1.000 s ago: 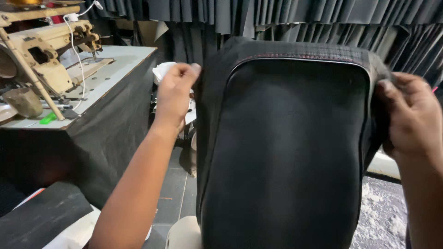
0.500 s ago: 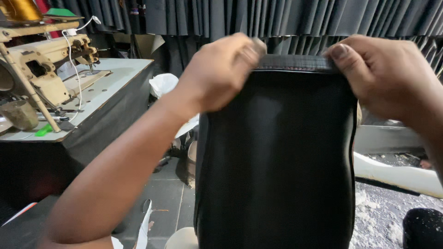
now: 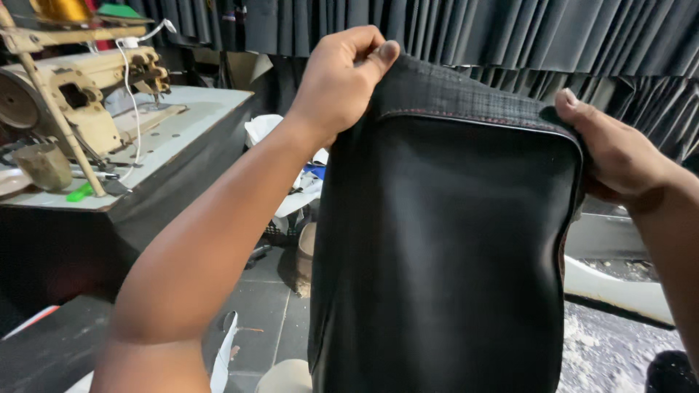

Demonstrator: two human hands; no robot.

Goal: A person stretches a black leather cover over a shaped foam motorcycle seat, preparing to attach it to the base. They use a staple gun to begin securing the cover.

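A black leather-look cover [image 3: 444, 255] with a woven grey top band and red stitching hangs upright in mid-air, long axis vertical, right of the desk [image 3: 156, 156] with its sewing machine [image 3: 69, 94]. The left hand [image 3: 342, 84] pinches its top left corner closed; the right hand [image 3: 615, 153] grips the top right edge.

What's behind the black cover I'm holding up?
Above and beside the black cover, held by the left hand and right hand, hang dark pleated fabric panels. Tiled floor shows at lower left. Whatever lies directly behind the cover is hidden.
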